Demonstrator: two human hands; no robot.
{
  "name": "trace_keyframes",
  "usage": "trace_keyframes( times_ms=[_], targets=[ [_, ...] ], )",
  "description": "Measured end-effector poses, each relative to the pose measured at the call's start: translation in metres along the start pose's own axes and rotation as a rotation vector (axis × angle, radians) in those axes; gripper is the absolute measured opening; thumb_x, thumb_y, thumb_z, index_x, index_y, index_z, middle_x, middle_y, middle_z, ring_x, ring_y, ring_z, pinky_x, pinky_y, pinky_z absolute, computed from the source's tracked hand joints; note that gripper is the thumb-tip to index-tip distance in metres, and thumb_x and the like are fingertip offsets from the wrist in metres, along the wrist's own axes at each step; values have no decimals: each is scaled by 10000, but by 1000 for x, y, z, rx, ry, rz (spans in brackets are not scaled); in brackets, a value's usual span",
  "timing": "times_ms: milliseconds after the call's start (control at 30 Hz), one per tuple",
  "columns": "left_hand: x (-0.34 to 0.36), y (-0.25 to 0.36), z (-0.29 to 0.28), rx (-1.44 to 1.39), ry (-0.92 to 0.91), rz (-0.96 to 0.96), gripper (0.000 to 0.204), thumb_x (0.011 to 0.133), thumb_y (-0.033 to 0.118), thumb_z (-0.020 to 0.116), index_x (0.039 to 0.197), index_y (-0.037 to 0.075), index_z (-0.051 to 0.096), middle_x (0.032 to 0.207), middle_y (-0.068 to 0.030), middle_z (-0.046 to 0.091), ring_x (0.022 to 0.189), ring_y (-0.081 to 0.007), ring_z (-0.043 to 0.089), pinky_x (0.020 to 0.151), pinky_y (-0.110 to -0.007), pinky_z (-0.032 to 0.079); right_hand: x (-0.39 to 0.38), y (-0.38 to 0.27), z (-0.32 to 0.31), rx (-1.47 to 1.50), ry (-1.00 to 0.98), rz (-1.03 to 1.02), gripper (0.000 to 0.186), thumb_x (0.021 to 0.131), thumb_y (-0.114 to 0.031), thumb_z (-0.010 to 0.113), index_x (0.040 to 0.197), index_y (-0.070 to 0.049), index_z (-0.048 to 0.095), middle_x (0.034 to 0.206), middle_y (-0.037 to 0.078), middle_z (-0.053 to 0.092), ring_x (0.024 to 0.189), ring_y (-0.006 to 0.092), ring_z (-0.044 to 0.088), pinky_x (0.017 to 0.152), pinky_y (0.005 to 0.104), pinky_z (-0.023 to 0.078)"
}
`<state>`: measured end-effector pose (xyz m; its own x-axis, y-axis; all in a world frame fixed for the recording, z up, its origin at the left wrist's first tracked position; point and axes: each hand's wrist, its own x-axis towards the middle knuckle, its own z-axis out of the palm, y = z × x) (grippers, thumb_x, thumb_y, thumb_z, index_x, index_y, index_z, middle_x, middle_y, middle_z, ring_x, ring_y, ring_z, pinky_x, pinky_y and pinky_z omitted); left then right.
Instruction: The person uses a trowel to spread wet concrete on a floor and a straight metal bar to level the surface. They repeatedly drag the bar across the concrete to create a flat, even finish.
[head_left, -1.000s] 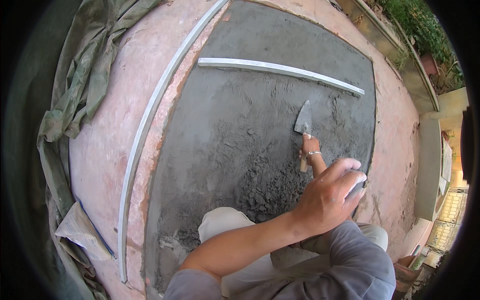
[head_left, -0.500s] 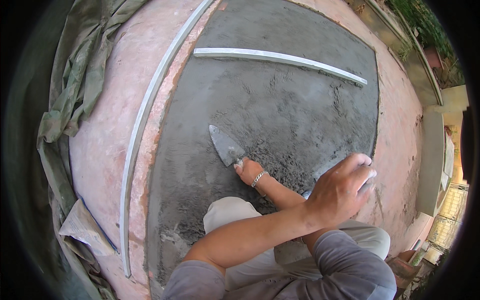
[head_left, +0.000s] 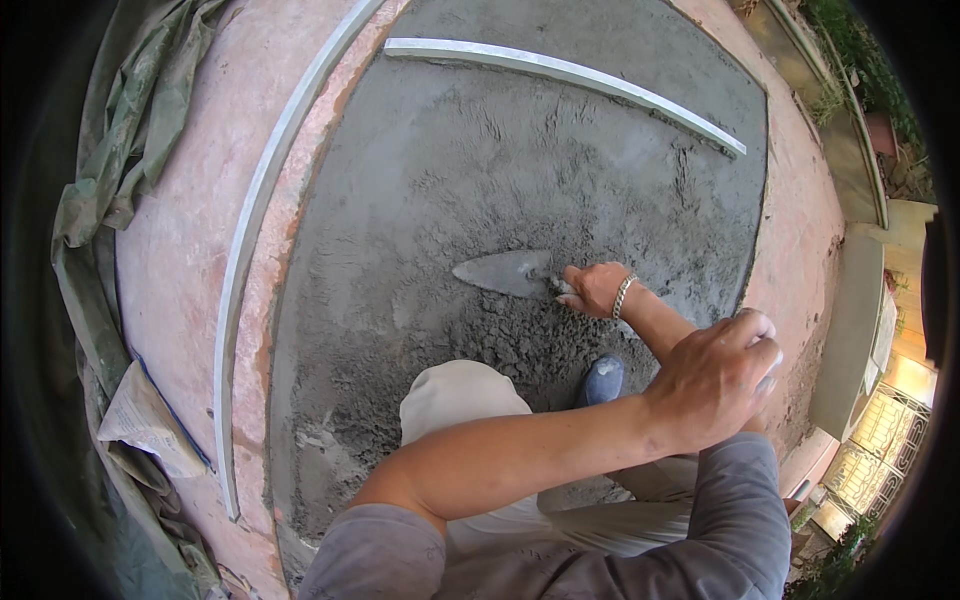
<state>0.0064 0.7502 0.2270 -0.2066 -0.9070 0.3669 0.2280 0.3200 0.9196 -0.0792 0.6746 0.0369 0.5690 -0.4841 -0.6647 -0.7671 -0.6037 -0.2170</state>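
Note:
My right hand (head_left: 598,292), with a bracelet at the wrist, grips a pointed trowel (head_left: 500,270), its flat blade lying leftward on the rough wet grey mortar (head_left: 400,220). My left hand (head_left: 715,375) is raised at the right, above the right forearm, fingers curled and dusty; whatever they may hold is hidden. A long pale straightedge (head_left: 560,70) lies across the mortar beyond the trowel. Just below the blade the mortar is lumpy.
Pink floor (head_left: 180,280) borders the mortar, with a long rail (head_left: 260,200) along the left. A crumpled tarpaulin (head_left: 95,220) and paper sack (head_left: 150,430) lie far left. My knee (head_left: 460,390) and blue footwear (head_left: 602,382) are below. A low wall (head_left: 850,330) and plants stand right.
The trowel swept left from upper right, then moved back rightward, its blade now turned to point left. My left hand has shifted slightly right. The view has shifted, showing blue footwear more fully.

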Motion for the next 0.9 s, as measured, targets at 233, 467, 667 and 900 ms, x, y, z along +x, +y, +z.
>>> trace_keyframes(
  times_ms=[233, 467, 667, 900],
  targets=[
    [4, -5, -6, 38, 8, -26, 200, 843, 57, 696, 1005, -36, 625, 1082, -153, 564, 950, -322, 647, 804, -407, 541, 17, 27, 13, -35, -7, 47, 384, 948, -400, 609, 1059, -47, 505, 807, 207, 700, 799, 423, 685, 698, 520, 541],
    [7, -5, -15, 52, 38, -28, 199, 866, 83, 681, 1027, -17, 620, 1096, -142, 569, 938, -328, 649, 771, -412, 552, 13, 72, 20, 19, 65, 173, 382, 938, -386, 619, 1097, -49, 532, 882, 232, 709, 854, 424, 690, 766, 514, 540],
    [3, 0, -17, 71, 24, -26, 202, 872, 91, 677, 1032, -14, 615, 1097, -136, 569, 920, -330, 652, 754, -418, 551, -21, 103, 49, 213, 214, 388, 419, 946, -419, 590, 1043, -15, 535, 857, 287, 681, 853, 477, 658, 762, 529, 523],
    [-1, 1, -6, 31, 10, -8, 194, 867, 82, 685, 1027, -6, 620, 1096, -138, 576, 928, -332, 654, 771, -416, 542, -2, 26, 45, 357, 327, 408, 470, 990, -469, 499, 1050, -2, 499, 850, 320, 668, 850, 510, 648, 775, 560, 511]
  ],
)
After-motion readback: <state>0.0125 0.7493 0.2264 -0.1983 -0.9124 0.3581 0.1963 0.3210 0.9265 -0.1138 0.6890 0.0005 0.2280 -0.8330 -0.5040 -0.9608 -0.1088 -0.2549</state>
